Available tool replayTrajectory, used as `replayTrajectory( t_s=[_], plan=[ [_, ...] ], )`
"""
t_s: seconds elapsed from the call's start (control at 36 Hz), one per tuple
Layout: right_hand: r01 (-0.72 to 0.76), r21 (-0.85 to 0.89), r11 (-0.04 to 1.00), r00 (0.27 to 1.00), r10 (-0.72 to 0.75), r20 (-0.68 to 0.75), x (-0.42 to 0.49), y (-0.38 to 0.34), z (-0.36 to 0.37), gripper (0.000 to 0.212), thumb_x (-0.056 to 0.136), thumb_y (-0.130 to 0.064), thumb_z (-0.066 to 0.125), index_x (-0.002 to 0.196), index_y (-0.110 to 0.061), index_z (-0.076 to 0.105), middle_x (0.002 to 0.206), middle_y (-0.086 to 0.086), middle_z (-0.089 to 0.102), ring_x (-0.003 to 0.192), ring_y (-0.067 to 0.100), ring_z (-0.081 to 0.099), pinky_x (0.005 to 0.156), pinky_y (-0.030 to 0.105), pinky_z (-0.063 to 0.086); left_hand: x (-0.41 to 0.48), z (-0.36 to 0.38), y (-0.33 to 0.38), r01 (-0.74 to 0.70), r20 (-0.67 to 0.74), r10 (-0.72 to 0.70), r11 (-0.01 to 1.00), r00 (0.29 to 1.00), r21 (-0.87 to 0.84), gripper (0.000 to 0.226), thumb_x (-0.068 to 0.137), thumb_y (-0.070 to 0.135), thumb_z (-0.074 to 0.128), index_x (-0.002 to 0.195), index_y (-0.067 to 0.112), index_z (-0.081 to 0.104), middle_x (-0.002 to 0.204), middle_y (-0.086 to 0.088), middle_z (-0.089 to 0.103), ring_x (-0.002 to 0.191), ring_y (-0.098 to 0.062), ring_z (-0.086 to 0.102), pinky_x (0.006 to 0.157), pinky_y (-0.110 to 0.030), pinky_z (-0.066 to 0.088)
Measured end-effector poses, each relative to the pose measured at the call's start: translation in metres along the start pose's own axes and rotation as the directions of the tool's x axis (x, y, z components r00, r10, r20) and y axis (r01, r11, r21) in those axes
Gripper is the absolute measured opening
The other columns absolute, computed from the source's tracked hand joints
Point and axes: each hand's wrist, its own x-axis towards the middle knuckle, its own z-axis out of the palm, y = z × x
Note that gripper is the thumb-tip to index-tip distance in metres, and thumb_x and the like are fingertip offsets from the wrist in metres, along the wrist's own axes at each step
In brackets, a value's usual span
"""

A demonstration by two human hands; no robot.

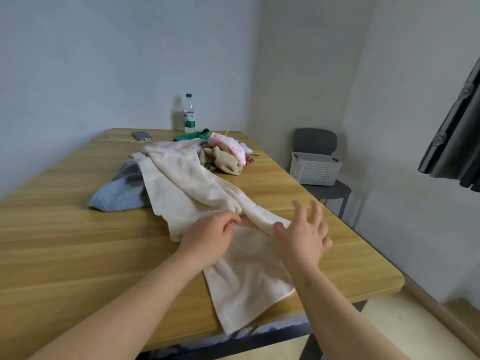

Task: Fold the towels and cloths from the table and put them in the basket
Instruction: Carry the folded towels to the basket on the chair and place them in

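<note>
A long cream towel (pixel 197 193) lies stretched across the wooden table (pixel 65 242), its near end hanging over the front edge. My left hand (pixel 210 237) pinches a fold of it near the middle. Just to the right, my right hand (pixel 304 235) hovers over the towel with fingers spread, blurred. Behind lie a light blue towel (pixel 117 196), a grey cloth (pixel 130 172), a tan cloth (pixel 223 159), a pink dotted cloth (pixel 228 146) and a green cloth (pixel 192 136). The white perforated basket (pixel 315 168) sits on a grey chair (pixel 327 189) beyond the table's right edge.
A water bottle (pixel 189 115) stands at the table's far edge, with a phone (pixel 141 135) on a cable to its left. White walls close in behind and to the right. A dark curtain (pixel 457 141) hangs at the far right.
</note>
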Motion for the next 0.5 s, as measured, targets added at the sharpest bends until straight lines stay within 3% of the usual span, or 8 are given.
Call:
replayTrajectory(
  t_s=[0.03,0.08,0.19,0.28,0.33,0.39,0.44,0.5],
  plan=[
    [0.099,-0.061,0.993,0.994,-0.097,0.044,-0.002,-0.002,-0.001,0.048,0.091,-0.03,0.048,0.138,-0.03,0.038,0.152,-0.003,0.025,0.134,0.023,0.024,0.107,0.039,0.022,0.003,0.001,-0.006,-0.029,-0.036,0.034,0.992,0.999,0.124,0.03,0.096,0.017,0.04,0.118,0.027,0.058,0.122,0.01,0.056,0.109,-0.012,0.054,0.089,-0.028,0.044],
    [0.243,-0.093,0.966,0.957,-0.222,0.187,-0.007,-0.009,0.001,0.037,0.093,-0.031,0.043,0.129,-0.028,0.049,0.131,-0.001,0.053,0.123,0.021,0.037,0.097,0.035,0.027,0.007,0.005,-0.019,-0.055,0.075,0.036,0.96,0.997,0.275,0.035,0.096,0.017,0.039,0.127,0.026,0.052,0.136,0.01,0.047,0.121,-0.014,0.046,0.1,-0.029,0.037],
    [0.368,-0.178,0.913,0.862,-0.262,0.435,-0.018,-0.011,0.012,0.038,0.09,-0.033,0.043,0.128,-0.03,0.05,0.12,-0.002,0.061,0.12,0.023,0.044,0.092,0.035,0.029,0.002,0.006,-0.022,-0.074,0.161,-0.029,0.801,0.986,0.594,0.037,0.098,0.03,0.03,0.131,0.028,0.047,0.135,0.005,0.045,0.122,-0.02,0.039,0.098,-0.032,0.035],
    [0.405,-0.255,0.878,0.848,-0.256,0.464,-0.016,-0.004,0.016,0.032,0.092,-0.027,0.035,0.112,-0.03,0.06,0.114,-0.004,0.062,0.116,0.026,0.044,0.092,0.036,0.029,-0.001,-0.004,-0.005,-0.043,0.213,-0.089,0.836,0.973,0.548,0.034,0.098,0.034,0.032,0.113,0.024,0.061,0.115,0.001,0.057,0.106,-0.02,0.052,0.079,-0.031,0.043],
    [0.387,-0.283,0.877,0.858,-0.232,0.458,-0.009,-0.002,0.014,0.033,0.092,-0.024,0.032,0.106,-0.032,0.061,0.105,-0.006,0.063,0.107,0.023,0.05,0.1,0.038,0.029,-0.005,-0.006,0.005,-0.047,0.33,-0.096,0.915,0.939,0.4,0.032,0.097,0.034,0.039,0.106,0.021,0.066,0.107,-0.001,0.064,0.099,-0.02,0.057,0.077,-0.029,0.044],
    [0.358,-0.316,0.879,0.876,-0.2,0.439,-0.002,-0.001,0.011,0.027,0.094,-0.024,0.03,0.086,-0.029,0.056,0.081,-0.007,0.058,0.09,0.019,0.05,0.105,0.042,0.026,-0.01,-0.006,0.013,-0.079,0.414,-0.042,0.96,0.909,0.27,0.029,0.095,0.03,0.045,0.106,0.018,0.069,0.103,-0.001,0.067,0.096,-0.018,0.058,0.079,-0.027,0.044],
    [0.326,-0.344,0.881,0.891,-0.166,0.422,0.006,0.0,0.009,0.029,0.098,-0.034,0.027,0.081,-0.026,0.049,0.079,-0.006,0.055,0.086,0.018,0.049,0.107,0.044,0.024,-0.013,-0.004,0.016,-0.084,0.359,0.014,0.98,0.933,0.181,0.025,0.094,0.028,0.047,0.101,0.018,0.07,0.097,0.001,0.068,0.091,-0.016,0.059,0.079,-0.027,0.046],
    [0.293,-0.344,0.892,0.897,-0.132,0.421,0.008,0.003,0.009,0.034,0.097,-0.045,0.027,0.09,-0.024,0.052,0.09,-0.002,0.06,0.094,0.019,0.054,0.098,0.04,0.029,-0.01,-0.001,0.014,-0.107,0.213,0.068,0.978,0.975,0.178,0.024,0.095,0.023,0.046,0.106,0.023,0.067,0.105,0.006,0.065,0.099,-0.012,0.056,0.083,-0.025,0.043]
  ],
)
